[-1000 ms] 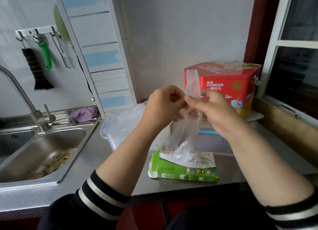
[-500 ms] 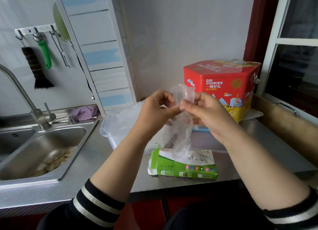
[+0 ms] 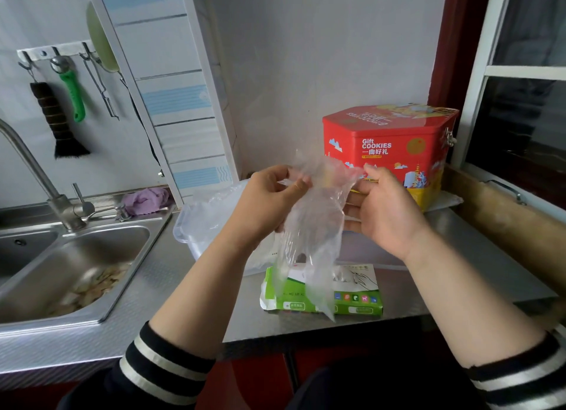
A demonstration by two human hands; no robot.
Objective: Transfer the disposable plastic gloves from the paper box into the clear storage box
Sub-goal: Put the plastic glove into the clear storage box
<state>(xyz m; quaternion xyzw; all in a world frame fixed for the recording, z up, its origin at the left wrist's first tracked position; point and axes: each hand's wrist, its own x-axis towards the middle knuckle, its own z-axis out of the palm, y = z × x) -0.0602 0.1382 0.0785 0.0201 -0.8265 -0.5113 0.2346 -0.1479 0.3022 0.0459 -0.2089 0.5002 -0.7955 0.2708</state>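
1. The left hand [image 3: 269, 204] is pinching the upper edge of a thin clear plastic glove [image 3: 309, 232], its grip clamped on the film.
2. The right hand [image 3: 382, 207] is holding the glove's other edge, fingers curled round it.
3. The glove is hanging above the green-and-white paper box [image 3: 324, 293] on the steel desk [image 3: 413, 290].
4. The clear plastic storage box [image 3: 196, 225] is sitting behind the left hand.

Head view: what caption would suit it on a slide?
Both hands, left and right, hold a plastic glove above the paper box.

Plastic glove [image 3: 312, 225] between both hands
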